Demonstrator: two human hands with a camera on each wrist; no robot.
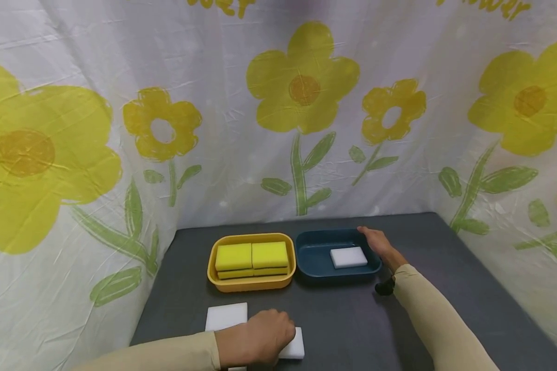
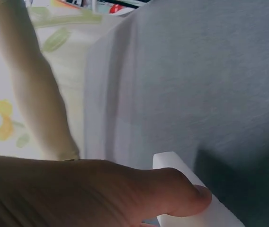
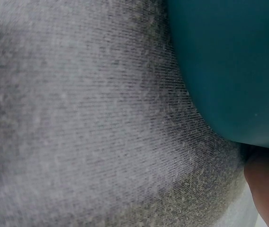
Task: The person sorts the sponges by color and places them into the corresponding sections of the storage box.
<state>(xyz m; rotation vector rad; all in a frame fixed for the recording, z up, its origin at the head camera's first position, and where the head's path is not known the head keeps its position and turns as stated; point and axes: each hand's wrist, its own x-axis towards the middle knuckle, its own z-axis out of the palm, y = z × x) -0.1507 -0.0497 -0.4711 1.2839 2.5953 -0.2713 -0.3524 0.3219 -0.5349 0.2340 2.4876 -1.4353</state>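
Note:
My left hand (image 1: 264, 335) pinches a white sponge block (image 1: 293, 344) low over the front of the table. In the left wrist view the thumb (image 2: 186, 196) presses on the block's face, and a dark shadow falls beside it on the cloth. Out at the back right, my right hand (image 1: 379, 246) holds the right end of a dark blue tray (image 1: 313, 265). One white sponge block (image 1: 348, 257) lies in that tray. The right wrist view shows a finger (image 3: 267, 182) against the tray's outer wall (image 3: 234, 71); the rest of that hand is hidden there.
Left of the blue tray, close beside it, a yellow tray (image 1: 250, 284) holds several yellow sponges (image 1: 251, 256) with dark undersides. Another white block (image 1: 227, 316) lies on the grey table behind my left forearm, and part of one (image 1: 237, 369) shows at the front edge. Flowered curtains (image 1: 213, 180) surround the table.

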